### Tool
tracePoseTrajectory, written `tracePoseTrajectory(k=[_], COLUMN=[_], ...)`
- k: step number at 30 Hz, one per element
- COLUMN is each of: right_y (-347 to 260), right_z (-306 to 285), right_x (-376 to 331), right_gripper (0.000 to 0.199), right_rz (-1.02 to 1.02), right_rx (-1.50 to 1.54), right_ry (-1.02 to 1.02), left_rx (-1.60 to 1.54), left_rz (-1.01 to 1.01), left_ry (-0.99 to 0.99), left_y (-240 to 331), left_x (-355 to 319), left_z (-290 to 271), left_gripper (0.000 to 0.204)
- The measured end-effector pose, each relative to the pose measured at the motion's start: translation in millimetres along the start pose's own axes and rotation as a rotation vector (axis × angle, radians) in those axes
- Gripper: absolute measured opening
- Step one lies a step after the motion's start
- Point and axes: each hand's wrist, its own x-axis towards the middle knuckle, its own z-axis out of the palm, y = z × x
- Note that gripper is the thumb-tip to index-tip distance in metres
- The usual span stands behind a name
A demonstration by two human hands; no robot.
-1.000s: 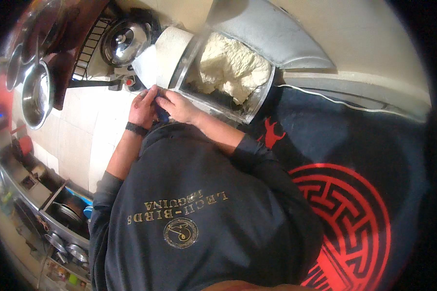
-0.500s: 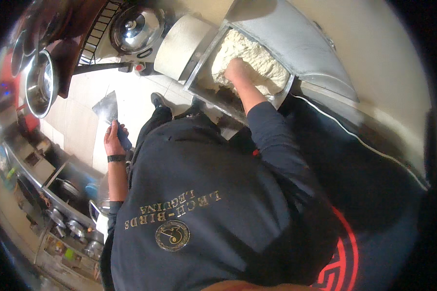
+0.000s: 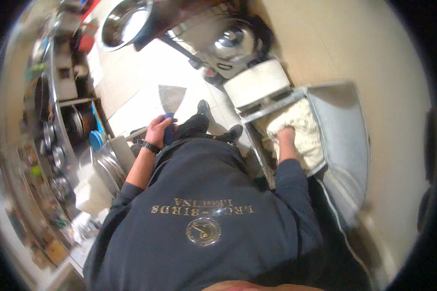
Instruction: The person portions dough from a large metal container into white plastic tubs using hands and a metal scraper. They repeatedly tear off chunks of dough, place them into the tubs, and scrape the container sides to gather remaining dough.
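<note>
Right hand in the dough, scraper held clear in the left

In the head view, the pale dough (image 3: 305, 140) lies in an open metal bin (image 3: 277, 103) on the person's right. The right hand (image 3: 286, 134) is in contact with it, set against its left-hand part, with most of the mass spreading beyond and to the right of the wrist. The fingers are sunk or hidden, so I cannot tell whether that hand is closed or spread. The left hand (image 3: 158, 131) grips the blue handle of a scraper (image 3: 172, 98), its flat blade pointing away from the body over the floor, well apart from the bin.

Working this dough well probably calls for firm, even pressure from the palm or knuckles, with the wrist straight and the shoulder above the bin. It looks soft and likely sticky, so the fingers should come away slowly rather than tear it. The forearm should clear the near rim, and the raised grey lid (image 3: 342, 128) beside the dough is best not bumped. The blade seems safest held away from legs and shoes.
</note>
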Motion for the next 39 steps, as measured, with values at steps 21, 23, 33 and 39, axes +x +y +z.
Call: tracePoseTrajectory(k=[21,23,33,39], right_y=[-441.0,-518.9,-596.1,-575.0], right_z=[-222.9,-219.1,-228.5,-274.8], right_x=[-132.1,-129.8,-15.9,134.4], right_gripper=[0.033,0.039,0.026,0.028], right_rz=[-0.361,-0.416,-0.122,-0.013], right_rx=[1.238,1.428,1.801,1.769], right_ry=[-0.608,-0.698,-0.207,-0.051], left_rx=[-0.071,-0.087,-0.051,-0.331], left_rz=[0.188,0.197,0.214,0.051], left_ry=[-0.437,-0.452,-0.456,-0.158], left_y=[98.4,110.5,164.3,168.2], left_x=[137.2,150.0,207.9,232.5], left_z=[-122.5,-125.7,-226.2,-270.3], left_gripper=[0.034,0.034,0.038,0.044])
